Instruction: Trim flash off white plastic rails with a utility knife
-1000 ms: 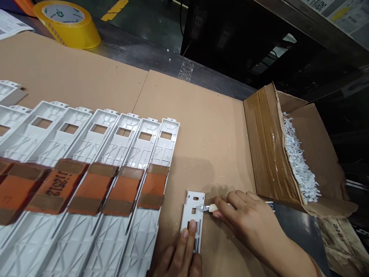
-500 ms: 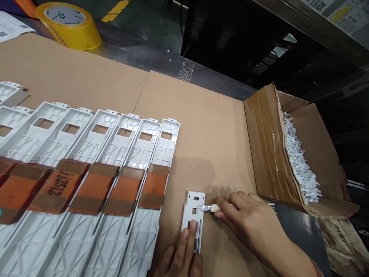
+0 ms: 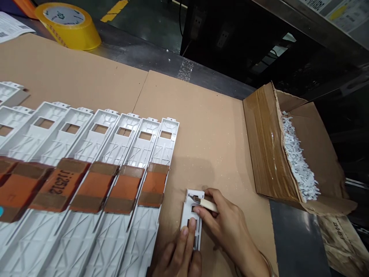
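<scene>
A small white plastic part [image 3: 186, 211] with several cut-outs lies on the cardboard sheet. My left hand [image 3: 180, 254] presses two extended fingertips onto its lower half, the other fingers curled. Pinched in my right hand [image 3: 227, 223] is a knife [image 3: 208, 204] with a pale handle; its metal tip points left over the slot near the part's top end. To the left, long white ribbed plastic pieces [image 3: 165, 152] lie side by side, with orange and brown blocks [image 3: 155, 184] across them.
A torn cardboard box [image 3: 259, 146] holding white plastic scraps [image 3: 300, 161] stands at the right. Yellow tape [image 3: 92, 36] sits at the back left beside a printed paper [image 3: 11, 27]. Brown wrapping [image 3: 343, 242] lies at the lower right.
My right hand has moved left with the knife, whose tip has gone from beside the square hole to the slot at the part's top. My left hand stays in place.
</scene>
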